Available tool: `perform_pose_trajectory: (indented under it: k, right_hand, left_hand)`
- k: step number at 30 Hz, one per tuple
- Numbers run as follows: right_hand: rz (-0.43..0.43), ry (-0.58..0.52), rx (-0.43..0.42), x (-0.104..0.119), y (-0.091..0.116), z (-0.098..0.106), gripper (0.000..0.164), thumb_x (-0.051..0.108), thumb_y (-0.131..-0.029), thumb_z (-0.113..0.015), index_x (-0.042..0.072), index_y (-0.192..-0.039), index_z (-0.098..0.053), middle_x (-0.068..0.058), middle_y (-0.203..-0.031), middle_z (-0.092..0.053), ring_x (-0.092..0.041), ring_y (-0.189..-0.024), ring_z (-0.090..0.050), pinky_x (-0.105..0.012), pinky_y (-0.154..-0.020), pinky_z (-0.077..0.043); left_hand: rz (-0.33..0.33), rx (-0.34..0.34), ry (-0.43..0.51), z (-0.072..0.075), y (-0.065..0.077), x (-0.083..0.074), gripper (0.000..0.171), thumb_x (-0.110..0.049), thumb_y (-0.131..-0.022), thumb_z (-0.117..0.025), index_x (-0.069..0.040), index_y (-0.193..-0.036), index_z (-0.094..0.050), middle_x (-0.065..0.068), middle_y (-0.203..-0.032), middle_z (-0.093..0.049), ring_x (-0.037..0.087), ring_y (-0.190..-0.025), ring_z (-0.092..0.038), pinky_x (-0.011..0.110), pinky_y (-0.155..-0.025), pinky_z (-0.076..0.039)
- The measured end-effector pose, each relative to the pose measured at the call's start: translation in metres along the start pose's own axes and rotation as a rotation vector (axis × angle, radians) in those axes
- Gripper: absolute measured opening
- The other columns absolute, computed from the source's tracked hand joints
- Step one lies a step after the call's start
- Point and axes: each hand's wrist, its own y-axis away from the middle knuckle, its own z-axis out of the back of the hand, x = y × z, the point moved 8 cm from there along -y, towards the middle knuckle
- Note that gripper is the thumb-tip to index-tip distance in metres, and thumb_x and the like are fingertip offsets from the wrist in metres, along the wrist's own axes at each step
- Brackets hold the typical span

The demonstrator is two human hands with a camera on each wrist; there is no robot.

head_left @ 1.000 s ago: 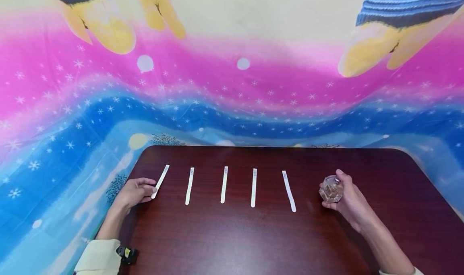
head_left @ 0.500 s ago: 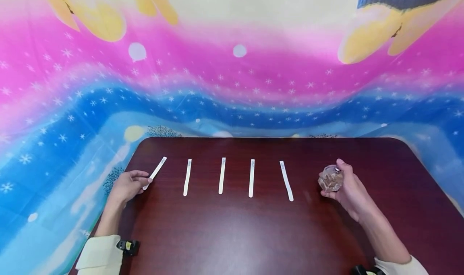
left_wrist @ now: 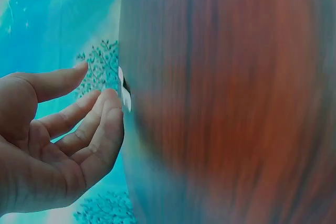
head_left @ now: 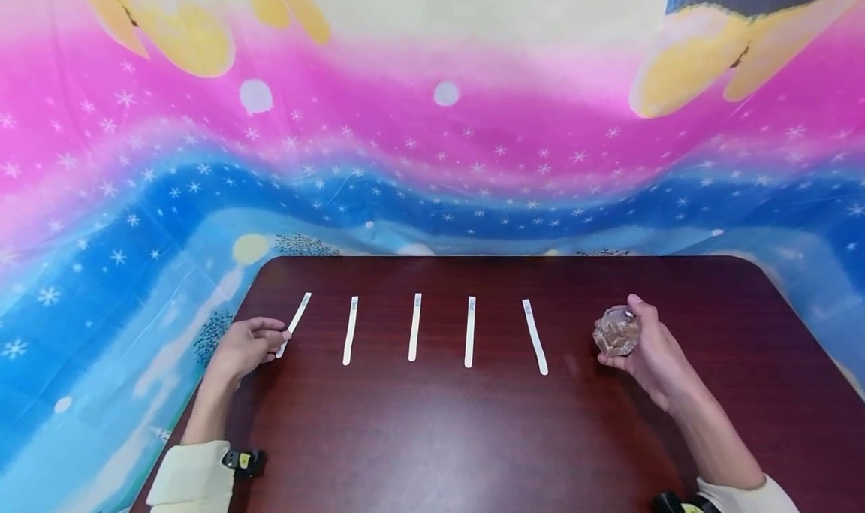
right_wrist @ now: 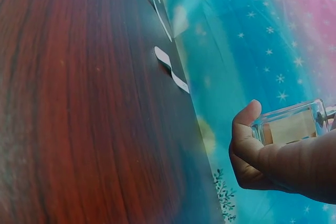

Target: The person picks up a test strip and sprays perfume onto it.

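Note:
At the table's left, a white paper strip (head_left: 296,319) with small lettering at its far end lies slanted. My left hand (head_left: 245,346) touches its near end, thumb apart from the gently bent fingers; the left wrist view has this hand (left_wrist: 68,145) with nothing pinched between thumb and fingers. On the right, my right hand (head_left: 652,359) grips a faceted clear glass perfume bottle (head_left: 616,333) above the table. Pale liquid and a metal neck show on the bottle (right_wrist: 291,125) in the right wrist view. The hand partly covers it.
Several similar white strips stand in a spaced row between the hands, among them a middle strip (head_left: 415,327) and a slanted right strip (head_left: 534,336). The dark red-brown wooden table (head_left: 432,423) ends against a colourful snowflake-patterned cloth (head_left: 405,160).
The left strip turned under my left hand, its near end swinging left and then slightly back right. My right hand keeps its grip on the perfume bottle. The head view tilted a little.

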Motion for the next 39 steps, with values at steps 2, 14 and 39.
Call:
perform_pose_trajectory:
  k: [2,14,39]
  right_hand:
    - [-0.003,0.001,0.003,0.000,0.000,0.000,0.043,0.056,-0.115,-0.031,0.024,-0.112,-0.061,0.009,-0.105,-0.070,-0.012,-0.096,-0.067,-0.034,-0.079,-0.065]
    - [-0.014,0.010,0.007,-0.001,0.002,-0.002,0.042,0.055,-0.115,-0.031,0.025,-0.113,-0.060,0.009,-0.105,-0.071,-0.012,-0.097,-0.068,-0.033,-0.079,-0.065]
    - [0.025,0.030,0.013,0.003,0.003,-0.003,0.043,0.052,-0.116,-0.030,0.025,-0.112,-0.062,0.008,-0.104,-0.070,-0.013,-0.094,-0.068,-0.034,-0.078,-0.065]
  left_hand:
    - [-0.007,0.011,0.007,-0.006,0.002,-0.005,0.047,-0.020,-0.105,-0.070,0.010,-0.140,-0.060,0.011,-0.105,-0.079,0.013,-0.084,-0.070,0.024,-0.074,-0.064]
    - [-0.062,0.108,0.118,-0.047,0.005,-0.028,0.046,-0.018,-0.104,-0.071,0.012,-0.137,-0.060,0.022,-0.121,-0.077,0.020,-0.096,-0.073,0.033,-0.084,-0.067]
    - [-0.019,-0.010,0.056,-0.086,0.003,-0.049,0.034,-0.010,-0.087,-0.088,0.007,-0.111,-0.070,0.012,-0.089,-0.081,0.014,-0.071,-0.073,0.029,-0.063,-0.065]
